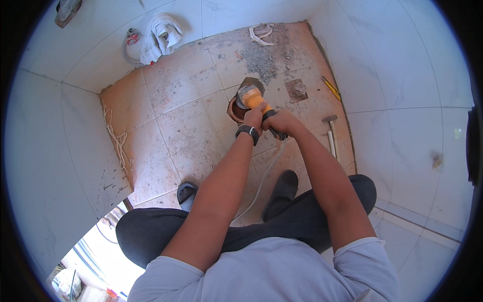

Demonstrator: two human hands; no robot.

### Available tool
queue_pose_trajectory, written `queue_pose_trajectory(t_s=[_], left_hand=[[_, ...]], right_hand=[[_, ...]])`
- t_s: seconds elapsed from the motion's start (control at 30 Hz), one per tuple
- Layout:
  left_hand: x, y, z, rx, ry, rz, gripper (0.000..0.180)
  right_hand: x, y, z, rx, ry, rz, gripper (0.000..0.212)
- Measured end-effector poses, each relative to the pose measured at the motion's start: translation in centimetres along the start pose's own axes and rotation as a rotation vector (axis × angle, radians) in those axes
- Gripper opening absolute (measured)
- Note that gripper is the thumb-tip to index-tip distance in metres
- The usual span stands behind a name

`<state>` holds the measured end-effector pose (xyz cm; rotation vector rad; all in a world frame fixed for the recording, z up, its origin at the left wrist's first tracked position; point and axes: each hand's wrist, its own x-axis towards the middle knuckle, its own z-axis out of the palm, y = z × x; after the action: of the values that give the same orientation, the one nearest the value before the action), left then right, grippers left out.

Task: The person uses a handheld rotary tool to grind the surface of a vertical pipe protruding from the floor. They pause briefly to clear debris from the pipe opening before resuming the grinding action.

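Observation:
Both my hands are closed around an orange angle grinder (254,98) with a grey metal head. My left hand (253,120), with a dark band at the wrist, grips its body close behind the head. Farther back, my right hand (282,122) wraps the dark rear end. The grinder's head is over a round hole (232,111) with a reddish, broken rim in the tiled floor; whether the disc touches the rim I cannot tell. A pale power cord (263,181) runs from the tool back between my feet.
Grey rubble (265,56) lies beyond the hole, near a dark square patch (296,90). Along the right wall are yellow-handled tools (331,88) and a hammer (330,119). A white cloth (163,35) is at the far wall, and loose string (118,141) lies at the left.

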<state>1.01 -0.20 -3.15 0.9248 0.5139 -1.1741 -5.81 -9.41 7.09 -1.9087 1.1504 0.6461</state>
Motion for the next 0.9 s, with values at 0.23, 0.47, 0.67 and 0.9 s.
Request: queue_pose_trajectory(t_s=[0.23, 0.47, 0.67, 0.9], left_hand=[[0.42, -0.27, -0.22, -0.04, -0.026, 0.006, 0.035], [0.27, -0.2, -0.24, -0.045, -0.031, -0.01, 0.035], [-0.03, -0.17, -0.04, -0.069, -0.08, -0.007, 0.037], [-0.12, -0.62, 0.61, 0.046, 0.024, 0.044, 0.05]], right_hand=[[-0.09, -0.2, -0.01, -0.024, 0.016, 0.009, 0.041], [-0.01, -0.23, -0.08, -0.098, 0.031, 0.008, 0.047], [0.15, -0.06, 0.0, -0.117, 0.049, 0.023, 0.053], [0.17, 0.56, 0.11, -0.085, 0.063, -0.008, 0.051]])
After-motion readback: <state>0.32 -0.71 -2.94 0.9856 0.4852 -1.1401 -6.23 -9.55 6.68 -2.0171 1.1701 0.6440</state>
